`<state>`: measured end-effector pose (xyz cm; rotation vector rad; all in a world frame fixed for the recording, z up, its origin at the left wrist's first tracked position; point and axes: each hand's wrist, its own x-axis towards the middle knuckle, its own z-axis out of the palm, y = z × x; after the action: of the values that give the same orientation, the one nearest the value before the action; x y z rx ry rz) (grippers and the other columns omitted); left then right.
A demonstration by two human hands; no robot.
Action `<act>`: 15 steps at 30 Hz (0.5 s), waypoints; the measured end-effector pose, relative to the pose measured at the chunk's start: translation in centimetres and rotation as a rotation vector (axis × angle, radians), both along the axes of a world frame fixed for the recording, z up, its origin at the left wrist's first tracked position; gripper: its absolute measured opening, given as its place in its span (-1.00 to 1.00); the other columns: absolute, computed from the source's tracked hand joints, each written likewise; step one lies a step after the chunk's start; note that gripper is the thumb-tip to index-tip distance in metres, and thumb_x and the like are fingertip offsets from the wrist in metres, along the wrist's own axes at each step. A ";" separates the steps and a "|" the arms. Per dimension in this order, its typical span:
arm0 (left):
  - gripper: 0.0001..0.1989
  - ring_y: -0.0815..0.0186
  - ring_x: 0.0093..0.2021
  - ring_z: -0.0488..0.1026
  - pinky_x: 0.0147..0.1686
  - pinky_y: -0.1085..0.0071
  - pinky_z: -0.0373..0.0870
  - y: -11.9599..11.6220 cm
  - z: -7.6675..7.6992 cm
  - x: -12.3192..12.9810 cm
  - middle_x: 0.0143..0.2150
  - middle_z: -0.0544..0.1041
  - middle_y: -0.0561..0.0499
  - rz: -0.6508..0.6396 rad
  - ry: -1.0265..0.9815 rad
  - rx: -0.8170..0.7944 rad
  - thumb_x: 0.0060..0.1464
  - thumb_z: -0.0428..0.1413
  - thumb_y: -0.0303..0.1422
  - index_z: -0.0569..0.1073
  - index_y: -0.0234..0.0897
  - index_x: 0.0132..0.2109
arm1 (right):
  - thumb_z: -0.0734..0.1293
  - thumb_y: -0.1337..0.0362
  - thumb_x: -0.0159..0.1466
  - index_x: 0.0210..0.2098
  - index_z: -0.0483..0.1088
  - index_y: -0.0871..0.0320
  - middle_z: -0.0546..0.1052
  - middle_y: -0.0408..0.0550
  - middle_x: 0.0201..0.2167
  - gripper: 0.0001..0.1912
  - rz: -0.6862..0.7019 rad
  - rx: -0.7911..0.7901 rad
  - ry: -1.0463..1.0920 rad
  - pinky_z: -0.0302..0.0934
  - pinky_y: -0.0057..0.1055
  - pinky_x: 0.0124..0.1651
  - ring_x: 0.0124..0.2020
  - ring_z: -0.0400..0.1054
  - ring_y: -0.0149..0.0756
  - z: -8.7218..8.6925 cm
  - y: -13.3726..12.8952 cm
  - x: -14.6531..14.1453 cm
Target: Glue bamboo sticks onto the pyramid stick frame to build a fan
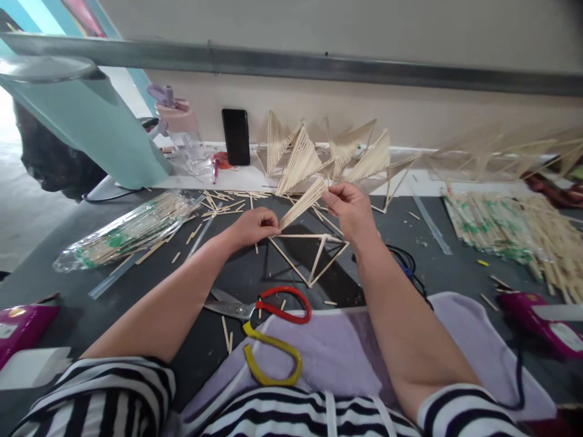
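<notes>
Both hands are at the middle of the table, holding one thin wooden-stick model [304,204] whose slats fan between them. My left hand [255,227] pinches its lower left end, fingers closed. At its upper right end my right hand [350,207] pinches with thumb and forefinger. Just below, a triangular stick frame [311,267] with a whitish joint hangs or rests close to the dark tabletop; whether it is joined to the slats I cannot tell. Large scissors [283,320] with one red and one yellow handle lie nearer my body, blades apart, partly under my left forearm.
Finished-looking slatted stick models [298,159] stand along the wall. Bagged sticks [132,227] lie left, more stick bundles [496,227] right. A phone [236,137], a bottle [182,133] and a teal lamp-like object [86,115] stand behind. A purple cloth [328,346] covers the front edge.
</notes>
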<state>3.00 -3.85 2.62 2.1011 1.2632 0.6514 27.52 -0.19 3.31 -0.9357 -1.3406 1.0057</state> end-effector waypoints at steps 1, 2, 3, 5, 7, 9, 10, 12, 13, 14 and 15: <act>-0.87 0.37 -0.37 0.37 -0.33 0.44 0.25 0.0 0.0 0.0 -0.40 0.43 0.06 0.001 -0.004 0.003 -0.02 0.15 -0.32 0.47 -0.31 -0.40 | 0.47 0.16 0.03 -0.44 0.41 0.14 0.30 -0.28 -0.65 -0.78 -0.011 0.001 -0.006 -0.09 -0.49 -0.58 -0.65 0.06 -0.53 0.0 0.0 0.0; -0.88 0.37 -0.37 0.37 -0.32 0.44 0.25 0.0 0.0 0.0 -0.40 0.43 0.06 0.002 -0.008 0.004 -0.02 0.15 -0.32 0.47 -0.31 -0.41 | 0.47 0.15 0.03 -0.44 0.41 0.14 0.30 -0.28 -0.65 -0.77 -0.022 0.000 -0.012 -0.09 -0.49 -0.58 -0.65 0.06 -0.53 0.0 0.0 0.0; -0.88 0.37 -0.37 0.37 -0.32 0.44 0.26 0.0 0.0 0.1 -0.41 0.43 0.06 0.006 -0.011 0.005 -0.03 0.16 -0.33 0.46 -0.30 -0.41 | 0.46 0.15 0.03 -0.44 0.40 0.13 0.30 -0.28 -0.65 -0.77 -0.035 -0.002 -0.015 -0.08 -0.49 -0.58 -0.65 0.06 -0.53 0.0 -0.1 -0.1; -0.88 0.38 -0.38 0.36 -0.33 0.44 0.25 -0.1 0.0 0.1 -0.42 0.42 0.07 0.013 -0.015 0.005 -0.03 0.16 -0.33 0.46 -0.30 -0.42 | 0.46 0.15 0.03 -0.45 0.40 0.13 0.29 -0.29 -0.66 -0.77 -0.049 -0.008 -0.019 -0.07 -0.49 -0.57 -0.64 0.07 -0.52 0.1 -0.1 -0.1; -0.88 0.39 -0.40 0.34 -0.34 0.45 0.24 -0.1 0.0 0.2 -0.43 0.41 0.08 0.017 -0.014 0.006 -0.03 0.16 -0.33 0.45 -0.30 -0.43 | 0.46 0.14 0.03 -0.46 0.39 0.13 0.29 -0.28 -0.66 -0.77 -0.055 -0.007 -0.023 -0.05 -0.48 -0.56 -0.63 0.08 -0.51 0.1 -0.2 -0.2; -0.88 0.39 -0.40 0.34 -0.34 0.45 0.24 -0.1 0.0 0.2 -0.43 0.41 0.08 0.015 -0.011 0.013 -0.03 0.15 -0.32 0.45 -0.30 -0.42 | 0.45 0.15 0.02 -0.47 0.39 0.13 0.29 -0.28 -0.65 -0.78 -0.060 0.005 -0.023 -0.04 -0.48 -0.55 -0.62 0.08 -0.50 0.2 -0.2 -0.3; -0.88 0.38 -0.40 0.34 -0.34 0.44 0.24 -0.1 0.0 0.2 -0.43 0.41 0.08 0.011 -0.007 0.018 -0.03 0.15 -0.32 0.45 -0.29 -0.42 | 0.45 0.15 0.03 -0.47 0.39 0.13 0.29 -0.27 -0.65 -0.78 -0.062 0.014 -0.024 -0.04 -0.48 -0.54 -0.61 0.07 -0.50 0.2 -0.2 -0.3; -0.88 0.37 -0.39 0.34 -0.34 0.44 0.24 0.0 0.0 0.1 -0.43 0.42 0.08 0.006 0.006 0.029 -0.03 0.15 -0.32 0.46 -0.29 -0.42 | 0.44 0.14 0.04 -0.47 0.38 0.12 0.28 -0.27 -0.64 -0.78 -0.068 0.030 -0.031 -0.03 -0.47 -0.53 -0.60 0.06 -0.49 0.2 -0.2 -0.4; -0.88 0.37 -0.40 0.34 -0.34 0.44 0.23 0.0 0.0 0.1 -0.44 0.42 0.08 0.006 0.012 0.032 -0.04 0.16 -0.31 0.46 -0.29 -0.42 | 0.44 0.12 0.04 -0.47 0.38 0.11 0.27 -0.26 -0.64 -0.78 -0.068 0.032 -0.042 -0.03 -0.47 -0.52 -0.59 0.06 -0.48 0.2 -0.2 -0.4; -0.87 0.37 -0.40 0.34 -0.35 0.44 0.23 0.0 -0.1 0.1 -0.44 0.42 0.08 0.008 0.016 0.034 -0.04 0.16 -0.31 0.45 -0.28 -0.43 | 0.44 0.11 0.04 -0.47 0.38 0.11 0.27 -0.26 -0.64 -0.77 -0.068 0.033 -0.056 -0.02 -0.46 -0.52 -0.58 0.07 -0.48 0.3 -0.2 -0.4; -0.87 0.37 -0.41 0.34 -0.35 0.44 0.23 0.1 -0.1 0.1 -0.44 0.42 0.08 0.012 0.019 0.033 -0.04 0.15 -0.30 0.45 -0.28 -0.43 | 0.43 0.09 0.05 -0.46 0.39 0.11 0.28 -0.25 -0.63 -0.76 -0.065 0.034 -0.070 -0.02 -0.46 -0.51 -0.57 0.07 -0.47 0.3 -0.2 -0.4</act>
<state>3.05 -3.72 2.51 2.1323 1.2841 0.6632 27.15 -0.35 3.61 -0.9905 -1.3728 0.9058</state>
